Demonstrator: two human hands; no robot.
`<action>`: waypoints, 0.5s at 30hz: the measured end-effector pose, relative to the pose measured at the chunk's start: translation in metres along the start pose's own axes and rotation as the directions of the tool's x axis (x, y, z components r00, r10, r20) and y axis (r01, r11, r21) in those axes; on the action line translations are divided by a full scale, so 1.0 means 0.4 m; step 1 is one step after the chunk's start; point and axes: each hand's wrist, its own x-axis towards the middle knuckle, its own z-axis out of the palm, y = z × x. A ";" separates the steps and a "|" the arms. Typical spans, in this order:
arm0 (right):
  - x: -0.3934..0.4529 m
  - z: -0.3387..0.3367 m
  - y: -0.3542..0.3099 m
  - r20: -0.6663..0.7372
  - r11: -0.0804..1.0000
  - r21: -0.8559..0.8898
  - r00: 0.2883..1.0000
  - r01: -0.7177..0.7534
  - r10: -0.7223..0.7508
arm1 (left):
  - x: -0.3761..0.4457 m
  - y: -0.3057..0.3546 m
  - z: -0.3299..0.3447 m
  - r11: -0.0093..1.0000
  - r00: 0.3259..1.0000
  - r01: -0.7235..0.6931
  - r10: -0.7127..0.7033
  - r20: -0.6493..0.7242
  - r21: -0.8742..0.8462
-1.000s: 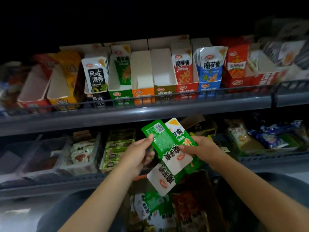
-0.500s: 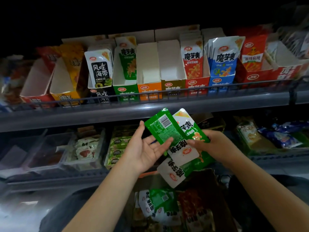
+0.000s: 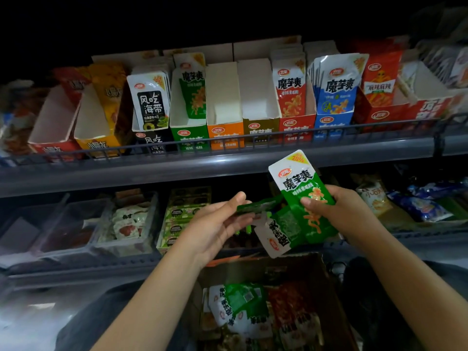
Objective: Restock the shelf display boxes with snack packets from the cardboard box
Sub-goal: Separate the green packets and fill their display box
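My right hand [image 3: 336, 211] grips a fan of green-and-white snack packets [image 3: 302, 193]; the top one stands upright with its front facing me, and another hangs upside down below it. My left hand [image 3: 217, 224] pinches the edge of a flat green packet [image 3: 258, 206] between thumb and fingers, right beside the bunch. Below my hands, the cardboard box [image 3: 326, 279] holds more green and red packets. On the upper shelf, the green display box [image 3: 188, 127] holds a few matching packets; the orange box [image 3: 224, 133] and the olive box [image 3: 260, 127] beside it look empty.
A wire rail [image 3: 228, 144] runs along the front of the upper shelf, before the row of display boxes. The lower shelf carries clear bins [image 3: 76, 224] at left, stacked green packs [image 3: 179, 219] and bagged snacks [image 3: 417, 203] at right. Red and blue boxes hold full packets.
The bunch in my right hand has turned so that the top packet faces front and upright. My left hand has shifted from under the packets and taken hold of one by its edge.
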 end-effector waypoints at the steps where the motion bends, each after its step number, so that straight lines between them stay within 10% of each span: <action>1: 0.001 -0.002 -0.001 -0.017 1.000 0.011 1.000 0.004 -0.003 | -0.001 -0.001 -0.003 1.000 1.000 -0.013 0.014 -0.002 0.019; 8: -0.009 -0.027 -0.024 -0.088 0.997 0.057 0.995 0.054 -0.049 | 0.001 -0.013 -0.021 0.913 0.982 -0.138 0.178 -0.070 0.383; 15: -0.001 -0.007 -0.013 -0.018 0.981 0.190 0.999 -0.037 0.041 | -0.005 -0.015 -0.019 0.536 0.851 -0.416 0.514 0.107 0.734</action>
